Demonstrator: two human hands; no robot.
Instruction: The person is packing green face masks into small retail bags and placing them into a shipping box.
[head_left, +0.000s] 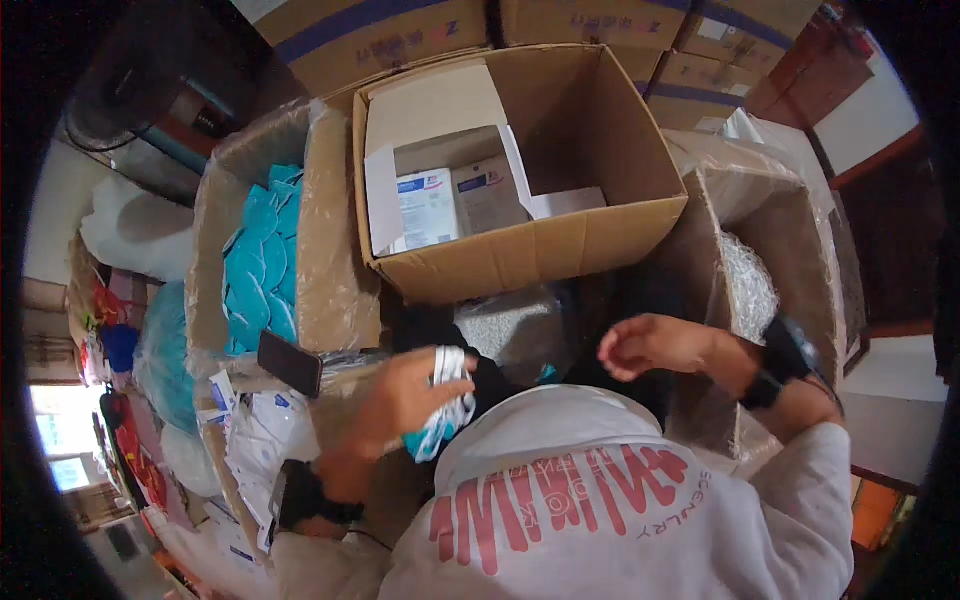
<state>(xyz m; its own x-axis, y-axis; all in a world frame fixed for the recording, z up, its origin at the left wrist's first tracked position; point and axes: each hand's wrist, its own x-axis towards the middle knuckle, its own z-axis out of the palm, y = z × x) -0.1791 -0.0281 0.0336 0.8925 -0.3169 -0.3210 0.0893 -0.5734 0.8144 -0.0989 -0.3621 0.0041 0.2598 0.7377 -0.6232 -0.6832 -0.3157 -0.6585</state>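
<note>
My left hand (395,400) is closed round a teal-and-white bundle (440,405) that looks like soft flat pieces with white strips, held in front of my body. Its exact kind is partly hidden by my fingers. To the right, my right hand (655,345) is raised over my lap with loosely curled fingers and nothing visible in it. Left of the middle, a carton holds a pile of flat, rounded teal pieces (265,260). Beside my right forearm, a plastic-lined carton (790,215) contains a tangle of thin white strands (750,290).
Ahead stands an open cardboard box (520,255) with a white inner carton (385,200) and small white boxes (430,205) inside. A dark phone (290,364) rests on a carton edge near white plastic packets (270,440). Stacked cartons (390,35) line the back.
</note>
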